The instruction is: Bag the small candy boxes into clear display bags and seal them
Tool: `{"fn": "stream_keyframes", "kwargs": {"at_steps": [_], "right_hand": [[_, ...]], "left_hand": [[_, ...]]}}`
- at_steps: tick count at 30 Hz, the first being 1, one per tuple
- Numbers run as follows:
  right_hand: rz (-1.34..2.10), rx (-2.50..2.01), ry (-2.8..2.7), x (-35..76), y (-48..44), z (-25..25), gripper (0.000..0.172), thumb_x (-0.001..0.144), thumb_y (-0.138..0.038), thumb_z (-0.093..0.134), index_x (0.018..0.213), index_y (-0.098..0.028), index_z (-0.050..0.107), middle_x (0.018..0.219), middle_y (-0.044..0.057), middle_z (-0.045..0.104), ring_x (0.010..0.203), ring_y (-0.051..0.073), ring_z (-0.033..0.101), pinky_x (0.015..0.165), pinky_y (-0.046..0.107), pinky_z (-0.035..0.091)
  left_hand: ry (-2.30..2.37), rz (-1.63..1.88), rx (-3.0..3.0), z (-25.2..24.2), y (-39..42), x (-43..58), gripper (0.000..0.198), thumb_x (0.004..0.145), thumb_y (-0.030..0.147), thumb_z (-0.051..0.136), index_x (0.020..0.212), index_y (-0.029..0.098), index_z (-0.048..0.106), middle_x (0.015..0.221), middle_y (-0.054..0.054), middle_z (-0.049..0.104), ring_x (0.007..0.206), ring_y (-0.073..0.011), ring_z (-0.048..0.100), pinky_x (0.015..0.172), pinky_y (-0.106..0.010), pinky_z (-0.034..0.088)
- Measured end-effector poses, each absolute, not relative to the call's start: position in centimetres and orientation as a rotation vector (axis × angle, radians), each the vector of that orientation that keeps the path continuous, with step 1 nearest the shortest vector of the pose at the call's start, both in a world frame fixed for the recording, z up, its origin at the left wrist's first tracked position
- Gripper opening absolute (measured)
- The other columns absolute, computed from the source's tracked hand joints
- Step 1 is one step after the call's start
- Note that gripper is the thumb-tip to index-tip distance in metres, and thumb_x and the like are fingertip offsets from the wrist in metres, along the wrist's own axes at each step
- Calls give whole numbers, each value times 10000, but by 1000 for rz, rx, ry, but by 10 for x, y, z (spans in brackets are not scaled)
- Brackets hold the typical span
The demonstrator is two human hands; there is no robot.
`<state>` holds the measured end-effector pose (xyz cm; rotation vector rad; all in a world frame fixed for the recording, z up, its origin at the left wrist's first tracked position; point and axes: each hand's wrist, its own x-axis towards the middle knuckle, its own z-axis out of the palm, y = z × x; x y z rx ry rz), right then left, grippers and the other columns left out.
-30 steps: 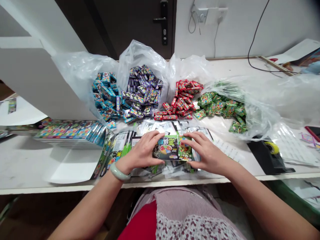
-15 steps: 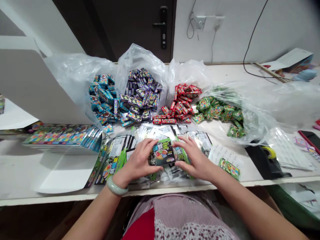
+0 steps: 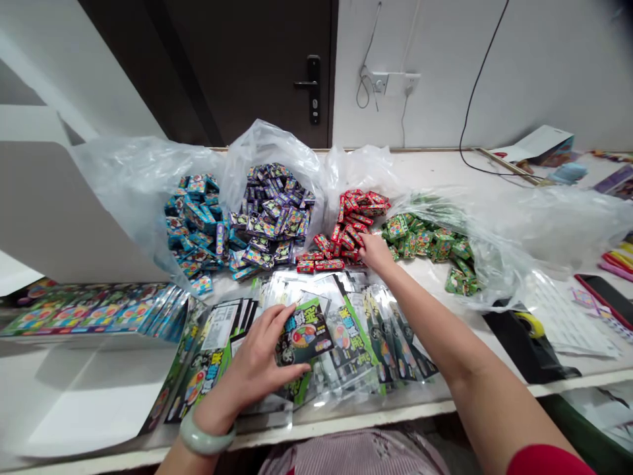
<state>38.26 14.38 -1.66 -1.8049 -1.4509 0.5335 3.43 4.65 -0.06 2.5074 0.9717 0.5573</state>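
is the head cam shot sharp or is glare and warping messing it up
Head view: soft, even light with faint shadows; white glare streaks the crinkled clear plastic bag and the glossy green-and-black foil packet; wide-angle warp makes the dark brown door lean; the top right corner darkens; focus looks fairly sharp throughout.

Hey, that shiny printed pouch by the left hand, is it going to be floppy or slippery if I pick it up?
Probably light and fairly floppy: the plastic pouch looks thin and flat under the left hand. Its glossy film suggests it may slip, especially against the similarly shiny other pouches beneath it.
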Motion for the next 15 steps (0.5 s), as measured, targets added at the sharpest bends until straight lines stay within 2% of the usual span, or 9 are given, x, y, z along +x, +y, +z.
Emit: {"fn": "stream_keyframes", "kwargs": {"at_steps": [2, 5, 10, 13, 15], "right_hand": [[588, -1787, -1390, 385, 133, -22, 273, 733, -225, 592, 993, -166, 656, 1002, 116, 691, 1052, 310, 578, 965, 445, 415], [746, -1687, -1327, 388, 103, -24, 321, 798, -366, 515, 1046, -185, 611, 913, 62, 689, 891, 246, 635, 812, 401, 512], [995, -1459, -1345, 392, 44, -14, 365, 842, -489, 517, 1088, -219, 528, 880, 38, 673, 758, 187, 679, 641, 323, 547], [1018, -1380, -1439, 390, 22, -11, 312, 805, -458, 602, 994, -217, 545, 862, 30, 654, 750, 181, 663, 665, 333, 549], [983, -1349, -1531, 387, 16, -15, 240, 767, -385, 651, 916, -210, 582, 941, 47, 650, 879, 197, 648, 818, 389, 531]], "left_hand": [[992, 564, 2496, -1, 47, 32, 886, 725, 395, 765, 1448, 271, 269, 1364, -145, 435, 1261, -356, 466, 1053, -529, 435], [1003, 566, 2490, 0, 50, 29, 878, 731, 406, 756, 1448, 271, 267, 1368, -144, 431, 1265, -358, 460, 1058, -534, 423], [988, 562, 2483, 3, 49, 29, 843, 751, 438, 739, 1437, 263, 281, 1358, -136, 419, 1265, -343, 452, 1070, -517, 415], [984, 559, 2466, 3, 44, 29, 847, 755, 447, 739, 1440, 266, 275, 1356, -133, 413, 1274, -336, 440, 1079, -515, 406], [982, 549, 2455, 3, 40, 30, 851, 752, 448, 741, 1444, 266, 279, 1354, -131, 419, 1276, -335, 440, 1082, -516, 404]]}}
